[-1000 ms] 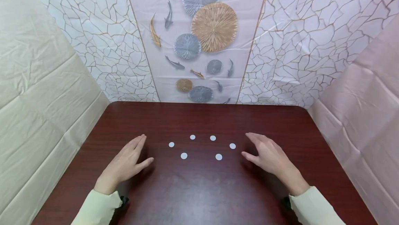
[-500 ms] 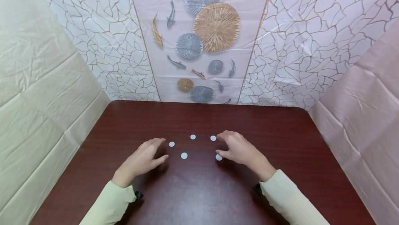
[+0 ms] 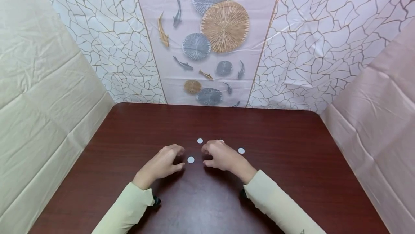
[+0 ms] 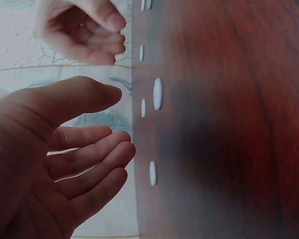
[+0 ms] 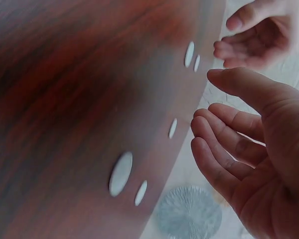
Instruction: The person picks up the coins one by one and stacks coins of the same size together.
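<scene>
Several small white discs lie flat on the dark red-brown table (image 3: 207, 198). My left hand (image 3: 163, 163) hovers above the table, just left of the near white disc (image 3: 190, 159). On that disc's other side is my right hand (image 3: 225, 158), which partly covers another disc (image 3: 222, 141) in the head view. A third disc (image 3: 200, 140) shows beyond the gap between the hands, and one more disc (image 3: 241, 150) is right of my right hand. Both wrist views show loosely bent fingers with nothing in them, raised above the table. Other discs are hidden from the head view by the hands.
A patterned cloth (image 3: 223, 26) hangs behind the table's far edge. Pale cloth walls rise at the left (image 3: 42, 100) and the right (image 3: 379, 111). Long light sleeves (image 3: 126, 208) cover both forearms, with something dark (image 3: 157, 201) at the left cuff.
Both hands have moved inward, toward each other over the discs, and their fingers have bent a little more. The right hand travelled farther and uncovered the right disc again. The discs stay put.
</scene>
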`<act>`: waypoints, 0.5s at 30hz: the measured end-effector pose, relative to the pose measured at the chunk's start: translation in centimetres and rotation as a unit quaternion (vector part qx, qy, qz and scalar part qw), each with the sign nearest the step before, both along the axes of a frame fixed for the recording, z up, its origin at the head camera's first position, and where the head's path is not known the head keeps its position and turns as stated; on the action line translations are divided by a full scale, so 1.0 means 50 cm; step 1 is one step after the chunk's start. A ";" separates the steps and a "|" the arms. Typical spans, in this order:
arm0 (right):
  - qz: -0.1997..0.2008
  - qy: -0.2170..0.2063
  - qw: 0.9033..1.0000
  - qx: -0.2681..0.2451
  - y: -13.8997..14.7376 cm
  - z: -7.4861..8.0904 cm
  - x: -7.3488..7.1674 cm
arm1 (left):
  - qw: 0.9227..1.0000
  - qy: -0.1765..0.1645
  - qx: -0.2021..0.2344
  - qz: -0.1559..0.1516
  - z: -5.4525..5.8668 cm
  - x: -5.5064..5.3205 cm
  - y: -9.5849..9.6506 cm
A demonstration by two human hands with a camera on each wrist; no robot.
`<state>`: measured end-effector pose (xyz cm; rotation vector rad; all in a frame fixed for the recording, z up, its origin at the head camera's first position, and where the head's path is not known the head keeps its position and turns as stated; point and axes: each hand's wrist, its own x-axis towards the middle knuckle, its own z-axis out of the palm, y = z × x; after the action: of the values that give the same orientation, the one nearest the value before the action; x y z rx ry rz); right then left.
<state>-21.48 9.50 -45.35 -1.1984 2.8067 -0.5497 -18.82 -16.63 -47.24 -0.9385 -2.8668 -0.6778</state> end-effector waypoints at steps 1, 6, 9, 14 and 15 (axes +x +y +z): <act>0.004 0.001 1.000 0.002 -0.008 -0.003 -0.001 | 1.000 -0.005 0.002 0.001 -0.003 -0.002 0.002; 0.006 -0.012 1.000 0.011 -0.039 -0.011 -0.003 | 1.000 -0.016 0.011 0.001 -0.021 -0.008 0.010; 0.003 -0.019 1.000 0.014 -0.055 -0.017 -0.005 | 1.000 -0.021 0.018 0.004 -0.029 -0.009 0.015; -0.009 -0.034 0.999 0.013 -0.073 -0.028 -0.008 | 1.000 -0.022 0.018 0.003 -0.036 -0.011 0.026; -0.011 -0.039 0.999 0.011 -0.076 -0.028 -0.009 | 1.000 -0.022 0.016 0.002 -0.036 -0.011 0.028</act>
<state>-21.92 5.71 -46.77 -1.1192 2.7562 -0.5518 -19.39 -15.21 -49.06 -0.9244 -2.8854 -0.7522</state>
